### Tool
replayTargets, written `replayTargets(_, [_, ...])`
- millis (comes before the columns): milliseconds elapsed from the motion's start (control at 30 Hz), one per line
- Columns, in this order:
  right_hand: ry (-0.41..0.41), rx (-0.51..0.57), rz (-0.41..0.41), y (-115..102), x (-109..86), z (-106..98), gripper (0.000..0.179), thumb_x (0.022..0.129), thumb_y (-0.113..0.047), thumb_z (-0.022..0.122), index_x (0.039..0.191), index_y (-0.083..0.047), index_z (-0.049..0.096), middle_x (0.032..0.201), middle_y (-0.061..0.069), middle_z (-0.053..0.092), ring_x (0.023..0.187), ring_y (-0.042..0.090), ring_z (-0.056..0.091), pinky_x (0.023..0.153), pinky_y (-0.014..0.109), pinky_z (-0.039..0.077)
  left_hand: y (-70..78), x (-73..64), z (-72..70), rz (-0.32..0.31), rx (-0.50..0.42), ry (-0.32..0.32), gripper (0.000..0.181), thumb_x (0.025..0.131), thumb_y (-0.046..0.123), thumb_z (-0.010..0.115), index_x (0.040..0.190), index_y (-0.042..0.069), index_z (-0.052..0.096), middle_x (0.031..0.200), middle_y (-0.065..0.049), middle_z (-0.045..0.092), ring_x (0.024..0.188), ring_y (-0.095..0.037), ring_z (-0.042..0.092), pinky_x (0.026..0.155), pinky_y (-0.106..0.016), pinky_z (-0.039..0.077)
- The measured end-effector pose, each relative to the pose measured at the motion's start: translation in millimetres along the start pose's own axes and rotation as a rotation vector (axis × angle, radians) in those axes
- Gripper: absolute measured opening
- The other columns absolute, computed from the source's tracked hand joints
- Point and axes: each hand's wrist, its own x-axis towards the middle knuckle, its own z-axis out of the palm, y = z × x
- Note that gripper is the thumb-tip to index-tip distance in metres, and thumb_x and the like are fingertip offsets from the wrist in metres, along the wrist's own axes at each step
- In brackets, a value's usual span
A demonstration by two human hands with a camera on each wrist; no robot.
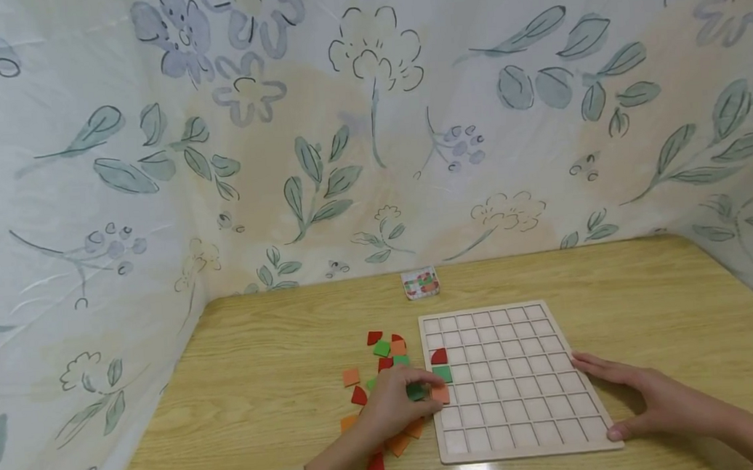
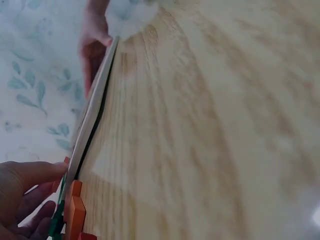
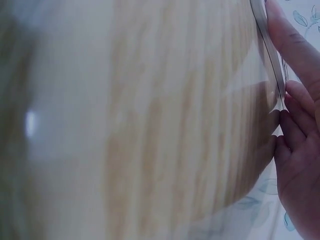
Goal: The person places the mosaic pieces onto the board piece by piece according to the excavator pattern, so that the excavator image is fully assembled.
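Observation:
In the head view, a pale wooden grid board (image 1: 515, 400) lies on the table. Its left column carries a red quarter-round tile (image 1: 439, 356), a green square tile (image 1: 441, 374) and an orange square tile (image 1: 440, 395). My left hand (image 1: 397, 401) pinches the orange square tile between thumb and index finger at the board's left edge. Beneath and around this hand spreads a loose heap of tiles, partly hidden, including an orange tile (image 2: 76, 216) in the left wrist view. My right hand (image 1: 653, 399) touches the board's right edge with fingers extended, thumb near the lower corner.
Beyond the board, a small card (image 1: 421, 283) with a coloured pattern lies near the table's back edge. Among the scattered tiles are an orange square (image 1: 351, 377) and a bright green square (image 1: 381, 348). Flower-printed cloth (image 1: 369, 133) surrounds the wooden table (image 1: 263, 388).

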Motion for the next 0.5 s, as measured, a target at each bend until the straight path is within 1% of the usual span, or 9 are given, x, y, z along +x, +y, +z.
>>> replayTargets(100, [0.000,-0.001,0.004,0.5,-0.1,-0.2,0.086,0.068,-0.035,0.077,0.138,-0.003,0.041,0.147,0.004,0.034,0.129,-0.017,0.016,0.095,-0.001,0.012,1.1,1.4,0.2,0.014,0.030,-0.012,0.020,0.076,0.023,0.076,0.096,0.024,0.073,0.095,0.014,0.067,0.092,-0.004,0.053,0.080,-0.024,0.044])
replayTargets(267, [0.005,0.000,0.002,1.3,-0.5,0.3,0.086,0.067,-0.035,0.078,0.138,-0.003,0.041,0.147,0.005,0.035,0.129,-0.016,0.016,0.095,-0.001,0.013,-1.4,4.6,3.3,0.043,0.080,-0.024,0.023,0.076,0.027,0.076,0.099,0.023,0.072,0.096,0.014,0.066,0.091,-0.004,0.052,0.079,-0.022,0.044])
replayTargets(500, [0.012,0.000,-0.001,1.0,-0.6,1.0,0.086,0.067,-0.035,0.078,0.138,-0.003,0.041,0.146,0.006,0.035,0.129,-0.016,0.017,0.095,0.000,0.013,-2.2,5.4,4.0,0.084,0.103,-0.028,0.027,0.077,0.028,0.075,0.102,0.021,0.071,0.098,0.014,0.065,0.091,-0.004,0.053,0.079,-0.021,0.045])
